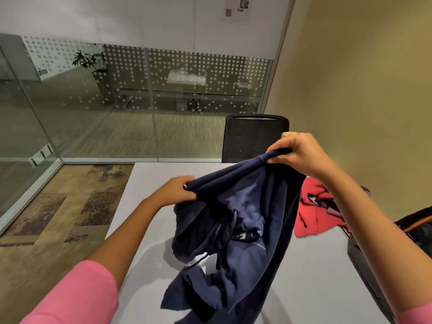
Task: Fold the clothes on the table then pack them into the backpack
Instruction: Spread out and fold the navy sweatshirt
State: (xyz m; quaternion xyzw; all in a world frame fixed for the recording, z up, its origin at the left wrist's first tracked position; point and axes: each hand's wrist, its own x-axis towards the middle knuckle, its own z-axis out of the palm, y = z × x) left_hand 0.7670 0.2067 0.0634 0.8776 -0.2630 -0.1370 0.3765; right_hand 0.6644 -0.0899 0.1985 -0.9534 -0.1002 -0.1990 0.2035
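A navy blue garment with drawstrings (233, 230) hangs in the air above the grey table (145, 183). My left hand (175, 190) grips its top edge on the left. My right hand (297, 153) grips the same edge higher up on the right. The cloth droops in loose folds, and its lower end reaches down to the table. A crumpled red garment (313, 211) lies on the table to the right, partly behind my right forearm. A dark backpack with an orange trim (416, 228) sits at the right edge, mostly cut off by the frame.
A black mesh chair (252, 139) stands at the table's far side. Glass partitions (93, 101) close off the room at the back and left. Patterned carpet (70, 206) lies left of the table. A beige wall (362, 78) runs along the right.
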